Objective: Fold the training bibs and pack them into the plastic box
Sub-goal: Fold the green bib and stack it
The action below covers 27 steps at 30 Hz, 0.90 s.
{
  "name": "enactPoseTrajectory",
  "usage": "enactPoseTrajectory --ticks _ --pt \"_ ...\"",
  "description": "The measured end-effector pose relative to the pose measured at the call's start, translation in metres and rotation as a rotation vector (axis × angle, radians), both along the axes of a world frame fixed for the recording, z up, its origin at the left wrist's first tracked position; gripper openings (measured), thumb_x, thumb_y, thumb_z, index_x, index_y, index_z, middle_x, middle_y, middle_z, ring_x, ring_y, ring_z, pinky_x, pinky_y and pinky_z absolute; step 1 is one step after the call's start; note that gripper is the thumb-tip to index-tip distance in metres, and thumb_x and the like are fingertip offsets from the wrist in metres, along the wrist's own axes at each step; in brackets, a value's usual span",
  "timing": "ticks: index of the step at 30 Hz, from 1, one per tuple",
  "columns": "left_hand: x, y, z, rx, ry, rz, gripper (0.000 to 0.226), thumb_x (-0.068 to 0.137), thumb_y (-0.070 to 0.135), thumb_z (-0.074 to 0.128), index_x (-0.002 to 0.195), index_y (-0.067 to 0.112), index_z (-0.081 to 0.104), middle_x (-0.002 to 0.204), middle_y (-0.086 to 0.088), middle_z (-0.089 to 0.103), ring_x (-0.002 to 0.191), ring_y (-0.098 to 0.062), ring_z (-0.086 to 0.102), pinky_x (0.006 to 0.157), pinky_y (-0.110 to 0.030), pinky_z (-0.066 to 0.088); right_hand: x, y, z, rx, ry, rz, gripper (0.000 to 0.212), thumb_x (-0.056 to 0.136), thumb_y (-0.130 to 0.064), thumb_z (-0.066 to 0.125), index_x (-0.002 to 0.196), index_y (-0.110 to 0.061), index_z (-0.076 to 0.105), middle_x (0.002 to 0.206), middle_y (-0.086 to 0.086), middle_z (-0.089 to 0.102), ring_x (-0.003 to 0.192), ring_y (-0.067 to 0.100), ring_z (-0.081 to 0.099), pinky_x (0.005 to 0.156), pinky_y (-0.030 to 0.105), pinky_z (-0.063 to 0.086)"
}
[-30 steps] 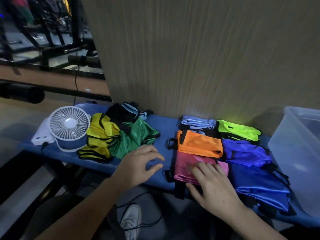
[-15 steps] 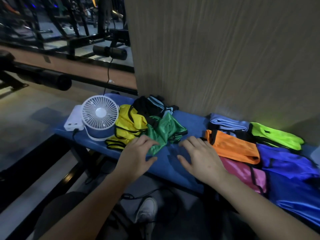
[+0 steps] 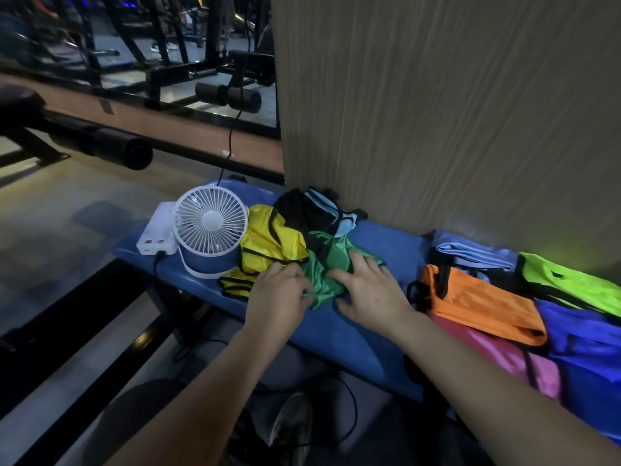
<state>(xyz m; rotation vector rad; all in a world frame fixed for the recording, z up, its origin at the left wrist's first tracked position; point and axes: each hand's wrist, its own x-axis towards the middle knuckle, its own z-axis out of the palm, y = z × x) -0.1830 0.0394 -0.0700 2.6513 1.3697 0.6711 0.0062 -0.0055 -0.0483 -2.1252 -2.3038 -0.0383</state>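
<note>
Reaching into the loose heap at the left of the blue bench (image 3: 369,334), both hands settle on the green bib (image 3: 327,267). The left hand (image 3: 280,297) curls its fingers onto the bib's near-left edge; whether it pinches cloth cannot be told. The right hand (image 3: 366,290) lies spread over it, probably to draw it clear of the yellow bib (image 3: 268,243). Folded bibs, such as the orange bib (image 3: 484,304), lie sorted to the right, apart from the heap. No plastic box is in view.
</note>
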Motion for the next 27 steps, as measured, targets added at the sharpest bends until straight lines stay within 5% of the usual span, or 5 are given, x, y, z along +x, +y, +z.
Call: enactPoseTrajectory --ticks 5,9,15,21,27 --pt "0.005 -0.009 0.009 -0.002 -0.147 -0.030 0.003 0.087 0.025 0.074 0.090 0.025 0.073 0.087 0.010 0.067 0.085 -0.018 0.060 0.070 -0.033 0.049 -0.012 -0.014 -0.001 0.195 -0.132 0.001 0.060 0.073 -0.054 0.070 0.128 -0.031 0.058 0.154 0.021 0.033 0.147 0.045 0.019 0.116 0.065 0.020" --pt "0.008 -0.019 0.021 -0.053 -0.296 -0.121 0.003 0.090 0.026 0.071 0.091 0.023 0.070 0.076 0.021 0.056 0.077 -0.004 0.047 0.065 -0.021 0.040 -0.015 -0.028 0.002 0.402 -0.083 0.069 0.057 0.074 -0.040 0.074 0.126 -0.024 0.059 0.154 0.018 0.036 0.150 0.041 0.018 0.121 0.060 0.009" --pt "0.016 -0.035 0.039 -0.122 -0.490 -0.335 0.016 0.091 0.037 0.064 0.098 0.022 0.067 0.090 0.018 0.059 0.089 -0.007 0.052 0.078 -0.015 0.038 0.002 -0.044 0.016 0.480 0.250 0.059 0.020 0.074 -0.018 0.073 0.092 -0.017 0.067 0.090 -0.001 0.068 0.092 0.025 0.064 0.097 0.033 0.037" --pt "0.019 -0.039 0.044 -0.248 -0.465 -0.414 0.059 0.077 0.051 0.078 0.125 0.023 0.058 0.121 0.012 0.054 0.117 -0.009 0.052 0.099 -0.019 0.039 0.013 -0.071 0.051 0.375 0.720 -0.138 0.025 0.073 -0.018 0.060 0.094 -0.026 0.069 0.088 -0.010 0.073 0.083 0.014 0.067 0.075 0.033 0.052" --pt "0.022 -0.050 0.046 -0.356 -0.591 -0.351 0.020 0.092 0.018 0.071 0.111 0.021 0.066 0.096 0.011 0.068 0.092 -0.008 0.066 0.076 -0.034 0.054 0.030 -0.085 0.072 0.351 0.898 -0.172 0.020 0.074 -0.020 0.056 0.086 -0.028 0.069 0.082 -0.012 0.072 0.078 0.012 0.068 0.076 0.040 0.054"
